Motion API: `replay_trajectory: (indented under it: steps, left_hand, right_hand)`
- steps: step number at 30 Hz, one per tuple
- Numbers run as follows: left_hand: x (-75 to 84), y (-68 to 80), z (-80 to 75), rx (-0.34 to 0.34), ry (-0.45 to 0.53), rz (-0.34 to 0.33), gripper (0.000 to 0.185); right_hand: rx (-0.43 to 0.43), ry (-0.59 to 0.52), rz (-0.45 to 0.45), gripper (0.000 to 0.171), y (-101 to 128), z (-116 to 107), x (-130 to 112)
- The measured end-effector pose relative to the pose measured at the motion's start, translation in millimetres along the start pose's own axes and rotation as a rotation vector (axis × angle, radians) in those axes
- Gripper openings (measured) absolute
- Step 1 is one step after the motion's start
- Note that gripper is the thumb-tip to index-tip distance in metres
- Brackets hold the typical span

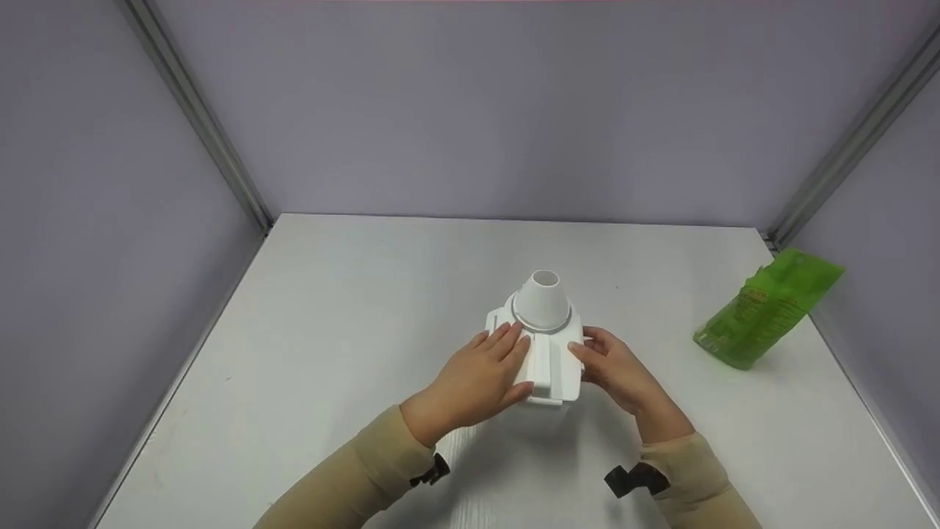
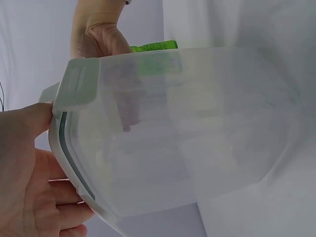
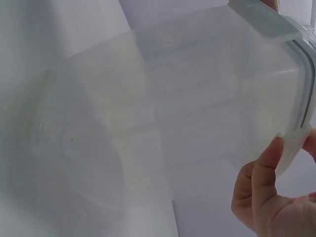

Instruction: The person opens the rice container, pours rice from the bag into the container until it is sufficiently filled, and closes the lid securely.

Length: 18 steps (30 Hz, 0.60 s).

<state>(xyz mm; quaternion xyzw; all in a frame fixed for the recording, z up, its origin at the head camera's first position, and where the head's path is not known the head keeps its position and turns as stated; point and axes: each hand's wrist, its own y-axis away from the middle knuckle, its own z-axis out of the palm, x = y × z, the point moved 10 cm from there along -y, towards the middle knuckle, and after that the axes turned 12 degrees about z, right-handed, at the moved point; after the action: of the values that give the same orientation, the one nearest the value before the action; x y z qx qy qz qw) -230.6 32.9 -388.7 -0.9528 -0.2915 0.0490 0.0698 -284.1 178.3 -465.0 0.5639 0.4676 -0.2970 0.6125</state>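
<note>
A white plastic container (image 1: 547, 360) with a cone-shaped spout (image 1: 543, 297) on its lid stands in the middle of the white table (image 1: 352, 316). My left hand (image 1: 493, 361) lies flat on the left half of the lid, fingers straight, thumb against the near edge. My right hand (image 1: 592, 354) grips the lid's right edge, thumb on top and fingers curled at the side. The left wrist view shows the translucent container wall (image 2: 187, 138), its lid clasp (image 2: 76, 86) and my left thumb (image 2: 27, 123) at the lid rim. In the right wrist view my right thumb (image 3: 269, 168) touches the lid rim (image 3: 296, 138).
A green pouch (image 1: 767, 308) leans against the right wall near the table's right edge. Grey-purple walls enclose the table on the left, back and right. Bare tabletop lies to the left of and behind the container.
</note>
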Motion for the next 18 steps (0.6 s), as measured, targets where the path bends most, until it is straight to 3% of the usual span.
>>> replay_trajectory:
  steps: [18]
  left_hand:
    - [0.6,-2.3,0.9,-0.009,0.004,0.01,0.063]
  right_hand:
    - [0.019,0.062,0.0,0.063,3.7,-3.1,-2.5]
